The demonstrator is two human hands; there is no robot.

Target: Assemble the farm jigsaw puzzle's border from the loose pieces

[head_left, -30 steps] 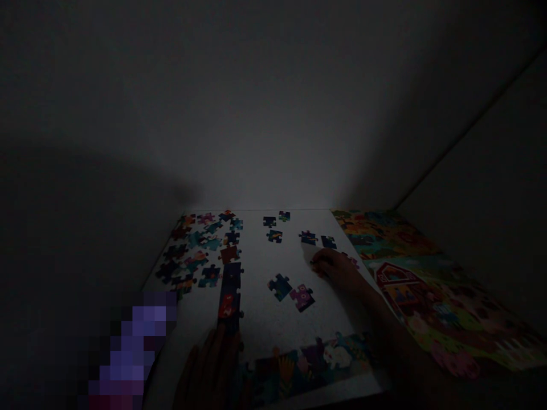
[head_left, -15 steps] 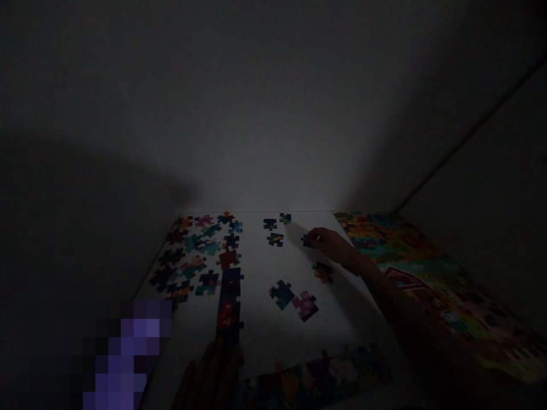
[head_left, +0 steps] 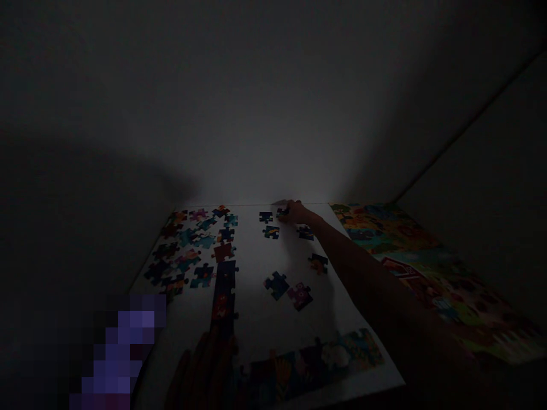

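The light is dim, and a person works over a puzzle on a white desk [head_left: 260, 319] set against a pale wall [head_left: 256, 114]. The right hand [head_left: 294, 212] reaches to the far edge, its fingers bent down at a small dark piece [head_left: 281, 213]; whether they pinch it or only touch it cannot be told. Just left of that lies a dark blue piece [head_left: 265, 217], with a piece with a yellow mark [head_left: 271, 232] nearer the person. The left hand [head_left: 203, 364] lies flat near the front, fingers stretched forward, beside and partly over the near end of a joined strip [head_left: 225, 285], which is dark with a red figure. A joined row [head_left: 305, 364] of coloured pieces runs along the front, to the right of that hand; the corner between strip and row is too dark to make out. In the middle, a blue piece [head_left: 276, 285] lies next to a pink piece [head_left: 300, 296], and a dark and orange piece [head_left: 318, 263] sits near the right forearm. Many loose pieces [head_left: 188, 236] crowd the far left. Beyond the right arm lie a farm picture [head_left: 457, 313] with a red barn and, farther off, an orange picture [head_left: 397, 230].
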